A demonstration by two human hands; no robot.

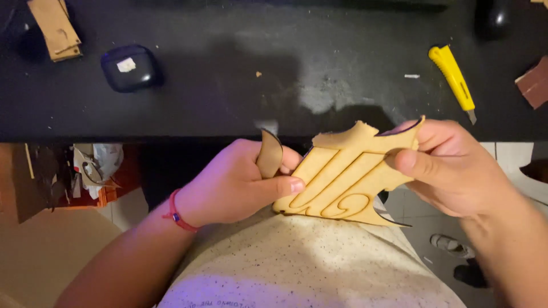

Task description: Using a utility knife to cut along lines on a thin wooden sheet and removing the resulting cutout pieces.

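Cut-out panel: flat tan wooden panel with laser-cut curved lines and dark scorched edges (348,179), held in mid-air over the lap, just below the tabletop's near edge, tilted so its upper right corner sits highest.
Right hand: right hand (451,168) at 3 o'clock of the panel, fingers closed on the panel's upper right corner, thumb pressed flat on the front face, other fingers behind.
Left hand: left hand (240,182) at 9 o'clock of the panel, fingers curled tight around a small curved tan offcut with a dark edge (269,155); thumb tip touches the panel's left edge. Thin red cord bracelet (178,212) on that wrist.
Offcut: stands upright out of the fist, just beside the panel's left edge; whether the two pieces join I cannot tell.
Tabletop: black matte tabletop (228,97), dusty, pale smear near the middle.
12 o'clock zone: small tan crumb (258,74) on the bare surface.
2 o'clock zone: yellow utility knife (454,77), lying blade toward the near edge, well apart from both hands.
10 o'clock zone: small rounded black case with a white sticker (130,67); beyond it, stacked tan cardboard pieces (56,28) at the far left corner.
3 o'clock edge: brown block, partly cut off by the frame (535,85).
Below: speckled white shirt (308,262) fills the lap area.
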